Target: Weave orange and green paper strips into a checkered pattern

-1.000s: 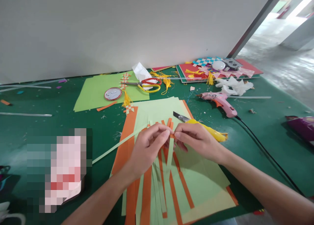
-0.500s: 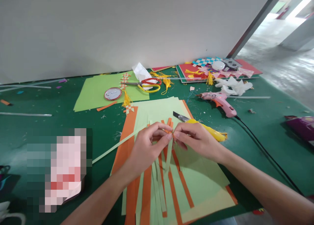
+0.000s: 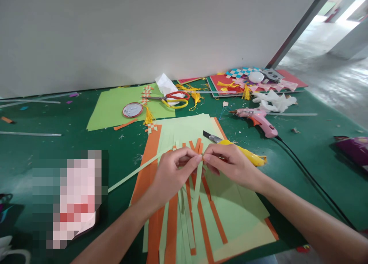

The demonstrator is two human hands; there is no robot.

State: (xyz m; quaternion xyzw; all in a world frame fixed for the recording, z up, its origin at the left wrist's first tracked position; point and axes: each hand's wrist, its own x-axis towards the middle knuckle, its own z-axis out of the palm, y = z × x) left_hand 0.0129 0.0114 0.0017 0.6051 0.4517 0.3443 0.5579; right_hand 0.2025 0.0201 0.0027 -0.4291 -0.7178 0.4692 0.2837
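Observation:
My left hand (image 3: 178,167) and my right hand (image 3: 230,159) meet over a stack of pale green paper sheets (image 3: 244,218). Thumb and fingertips of each are pinched close together at the top of a pale green paper strip (image 3: 197,183), which hangs down below them. A small orange bit shows at the right fingertips; most of what lies between the fingers is hidden. Beneath are several loose orange paper strips (image 3: 204,231) and green ones. Just beyond my right hand lies a cutter knife (image 3: 213,137) beside a yellow wrapper-like item (image 3: 250,154).
Red-and-yellow-handled scissors (image 3: 176,99) lie on a bright green sheet (image 3: 106,106) near a round tin (image 3: 132,109). A pink glue gun (image 3: 260,120) with a black cord (image 3: 310,175) rests at right. A blurred-out pink object (image 3: 77,198) is at left. A pale wall (image 3: 129,33) rises behind.
The fingers of my left hand have shifted slightly and look more closed together at the strip. Both hands stay in nearly the same place; the things on the table have not moved.

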